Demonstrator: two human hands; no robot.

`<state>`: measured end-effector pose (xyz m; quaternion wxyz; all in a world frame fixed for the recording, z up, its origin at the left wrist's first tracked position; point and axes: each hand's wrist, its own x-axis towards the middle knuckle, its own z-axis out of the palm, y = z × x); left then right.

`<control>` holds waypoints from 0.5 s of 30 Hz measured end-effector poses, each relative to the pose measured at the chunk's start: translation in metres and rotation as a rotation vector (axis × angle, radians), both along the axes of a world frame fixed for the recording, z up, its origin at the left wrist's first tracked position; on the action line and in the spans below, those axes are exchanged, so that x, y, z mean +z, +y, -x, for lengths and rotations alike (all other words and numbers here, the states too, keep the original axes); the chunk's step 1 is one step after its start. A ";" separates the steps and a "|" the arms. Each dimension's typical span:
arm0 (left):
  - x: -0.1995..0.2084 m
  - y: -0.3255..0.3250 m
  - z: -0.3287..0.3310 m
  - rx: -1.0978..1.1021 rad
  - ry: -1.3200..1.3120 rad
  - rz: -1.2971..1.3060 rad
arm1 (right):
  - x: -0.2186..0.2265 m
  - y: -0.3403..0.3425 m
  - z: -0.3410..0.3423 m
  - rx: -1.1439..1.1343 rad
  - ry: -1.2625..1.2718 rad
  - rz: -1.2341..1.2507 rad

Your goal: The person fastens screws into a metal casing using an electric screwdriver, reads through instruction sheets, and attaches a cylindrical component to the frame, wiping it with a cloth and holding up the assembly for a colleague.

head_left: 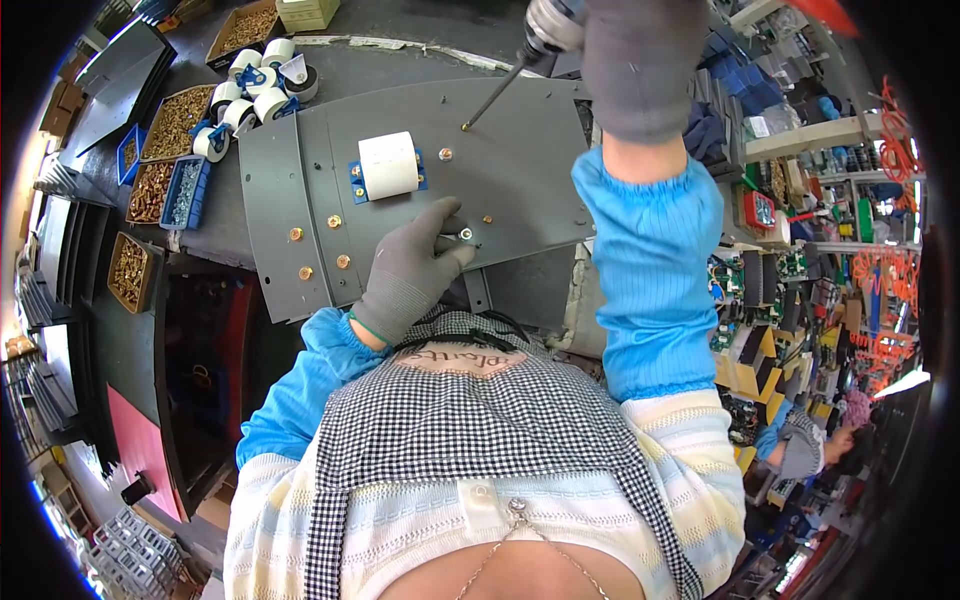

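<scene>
A dark grey metal panel (400, 120) lies across the bench in front of me. On it sits a white caster wheel (388, 165) with a blue mounting plate. My left hand (415, 262), in a grey glove, rests at the panel's near edge, its fingers curled around a small silver bolt (466, 234). My right hand (640, 75), also gloved and blurred, is closed around a power screwdriver (553, 25). The driver's long bit (495, 98) slants down, its tip at a small brass-coloured screw (465, 127) on the panel. Another bolt (446, 154) stands beside the caster.
Several loose casters (270, 103) are grouped beyond the panel's left end. Nearby are a box of brass-coloured fasteners (178, 122), a blue bin of silver screws (183, 192) and another fastener box (130, 271). Shelving with parts and a co-worker (805, 445) are at the right.
</scene>
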<state>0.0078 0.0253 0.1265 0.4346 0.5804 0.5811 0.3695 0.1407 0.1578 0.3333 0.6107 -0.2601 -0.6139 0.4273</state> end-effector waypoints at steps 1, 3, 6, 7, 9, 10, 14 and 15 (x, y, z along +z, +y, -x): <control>0.001 -0.001 0.001 -0.001 0.000 0.002 | 0.002 0.003 0.001 0.024 -0.093 0.073; 0.002 0.000 0.002 -0.002 0.001 -0.005 | -0.011 0.024 0.003 0.191 0.038 0.020; 0.002 0.000 0.001 -0.007 -0.020 0.008 | -0.022 0.035 0.004 0.225 0.101 -0.136; 0.001 -0.001 0.002 -0.002 -0.021 0.010 | -0.023 0.036 0.006 0.094 0.039 -0.236; 0.000 -0.002 0.002 -0.016 0.018 -0.022 | -0.021 0.037 0.001 0.088 -0.045 -0.176; -0.001 -0.002 0.003 -0.015 0.018 -0.021 | -0.020 0.038 0.000 0.077 -0.128 -0.118; 0.000 -0.003 0.004 -0.001 0.010 -0.012 | -0.031 0.045 0.012 0.175 0.074 -0.271; 0.001 -0.001 0.002 -0.016 0.008 -0.008 | -0.027 0.044 0.007 0.231 0.200 -0.132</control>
